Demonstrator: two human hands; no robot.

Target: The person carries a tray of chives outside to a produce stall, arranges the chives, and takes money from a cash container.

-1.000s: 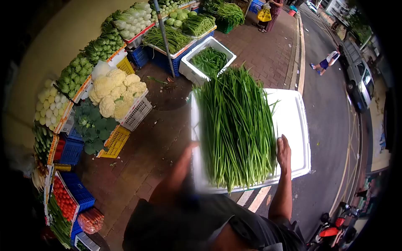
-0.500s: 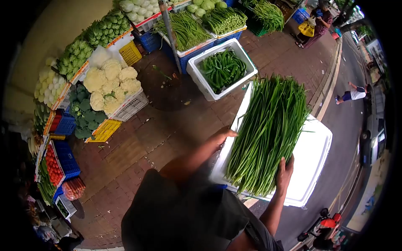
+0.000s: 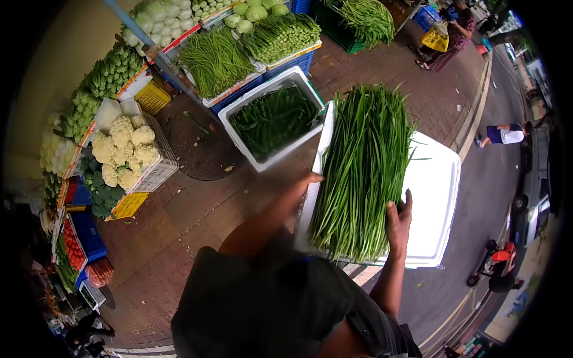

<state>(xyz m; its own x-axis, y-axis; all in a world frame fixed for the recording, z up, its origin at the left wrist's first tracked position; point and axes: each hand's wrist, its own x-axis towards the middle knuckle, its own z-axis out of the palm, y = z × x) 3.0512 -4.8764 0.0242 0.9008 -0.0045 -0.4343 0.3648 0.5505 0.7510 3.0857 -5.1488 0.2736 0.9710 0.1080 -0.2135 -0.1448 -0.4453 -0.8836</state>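
A thick bundle of garlic chives (image 3: pixel 361 173) lies lengthwise on a white foam tray (image 3: pixel 434 206), over its left part. My left hand (image 3: pixel 311 179) grips the tray's left edge, close to the chives; some of its fingers are hidden. Against the right side of the bundle, near its lower end, rests my right hand (image 3: pixel 400 224), with thumb and fingers apart. Just beyond the tray's upper left corner stands a foam box of green peppers (image 3: pixel 274 119).
Long beans (image 3: pixel 215 62) and cabbages (image 3: pixel 253 15) fill crates at the back. Cauliflower (image 3: pixel 122 149) and broccoli (image 3: pixel 101 188) are at left, near a slanting pole (image 3: pixel 155 53). A person (image 3: pixel 456 36) is at upper right; another person (image 3: pixel 507 134) walks on the road beside a scooter (image 3: pixel 492 259).
The tray with the chives has shifted left and up in view, along with the surroundings. My right hand's thumb and fingers have spread apart; my left hand still grips the tray edge.
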